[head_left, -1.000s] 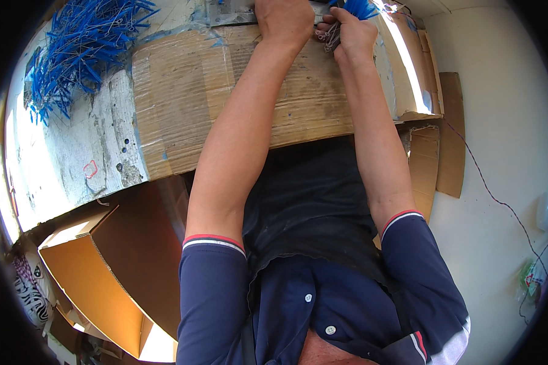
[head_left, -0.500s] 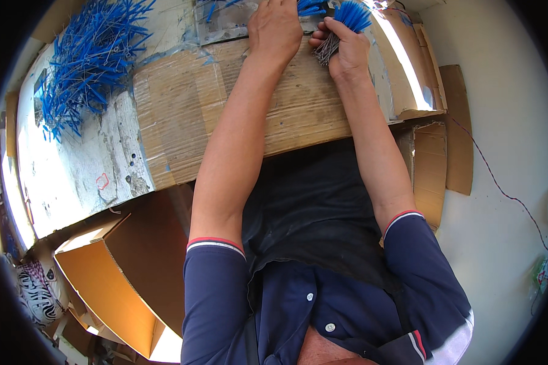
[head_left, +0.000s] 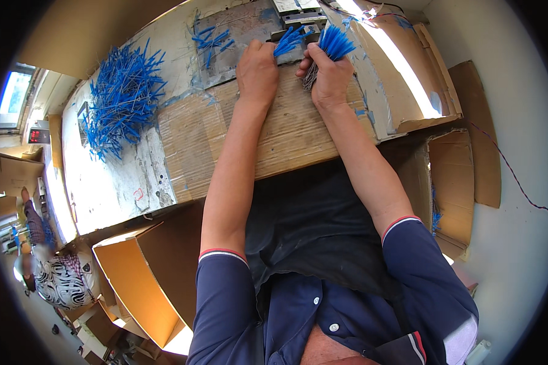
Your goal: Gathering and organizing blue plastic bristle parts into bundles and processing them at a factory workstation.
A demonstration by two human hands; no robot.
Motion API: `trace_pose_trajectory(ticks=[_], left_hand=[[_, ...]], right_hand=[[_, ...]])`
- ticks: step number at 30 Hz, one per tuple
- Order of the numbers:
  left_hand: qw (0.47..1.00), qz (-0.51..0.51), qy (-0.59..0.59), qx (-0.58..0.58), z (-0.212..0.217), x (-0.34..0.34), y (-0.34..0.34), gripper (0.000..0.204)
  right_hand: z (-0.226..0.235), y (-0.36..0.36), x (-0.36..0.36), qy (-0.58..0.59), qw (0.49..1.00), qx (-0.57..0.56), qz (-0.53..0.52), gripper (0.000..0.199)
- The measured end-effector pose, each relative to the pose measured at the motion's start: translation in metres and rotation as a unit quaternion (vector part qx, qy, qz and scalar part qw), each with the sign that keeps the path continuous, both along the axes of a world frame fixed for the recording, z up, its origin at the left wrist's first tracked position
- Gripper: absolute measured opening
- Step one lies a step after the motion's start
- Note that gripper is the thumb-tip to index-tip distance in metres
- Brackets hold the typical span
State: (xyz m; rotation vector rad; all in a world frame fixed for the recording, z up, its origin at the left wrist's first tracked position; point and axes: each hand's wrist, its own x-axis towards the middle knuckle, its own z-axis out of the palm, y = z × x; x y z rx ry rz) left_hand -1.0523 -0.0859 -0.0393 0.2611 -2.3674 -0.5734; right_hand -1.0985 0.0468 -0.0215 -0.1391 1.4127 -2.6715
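The right hand (head_left: pixel 327 76) grips a bundle of blue wires (head_left: pixel 335 42). The left hand (head_left: pixel 257 72), just beside it, pinches a few blue wire pieces (head_left: pixel 288 41). Both rest on the cardboard-covered surface (head_left: pixel 286 137).

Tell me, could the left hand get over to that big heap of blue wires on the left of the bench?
Probably yes. The left hand rests on the cardboard sheet, pinching a few blue wires. The big heap lies apart on its own side, with only bare bench and cardboard between, nothing blocking.

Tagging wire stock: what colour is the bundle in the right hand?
Blue, with bare grey metal ends; the bundle shows in the head view, gripped by the right hand.
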Motion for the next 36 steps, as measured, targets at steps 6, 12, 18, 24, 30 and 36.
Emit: trace_pose_trajectory(ticks=[6,12,18,24,30,36], left_hand=[[0.998,-0.035,-0.043,-0.041,0.011,0.041,-0.001,0.022],[0.935,0.039,-0.061,0.346,0.024,0.059,0.013,0.017],[0.924,-0.088,-0.191,0.318,0.03,0.056,0.032,0.019],[0.95,-0.047,-0.197,0.237,0.042,0.055,0.05,0.018],[0.983,-0.006,-0.177,0.045,0.03,0.066,0.049,0.015],[0.978,-0.014,-0.206,-0.022,0.027,0.061,0.062,0.019]], right_hand=[[-0.001,0.003,-0.009,-0.034,0.998,-0.05,-0.008,0.007],[0.002,0.007,-0.011,-0.067,0.995,-0.071,0.001,0.008],[0.006,0.011,-0.004,-0.082,0.988,-0.084,0.098,0.012],[0.005,0.017,-0.004,-0.067,0.987,-0.098,0.108,0.012],[0.009,0.019,-0.003,-0.019,0.998,-0.068,-0.002,0.008],[-0.002,0.003,0.0,0.064,0.994,-0.009,0.087,0.011]])
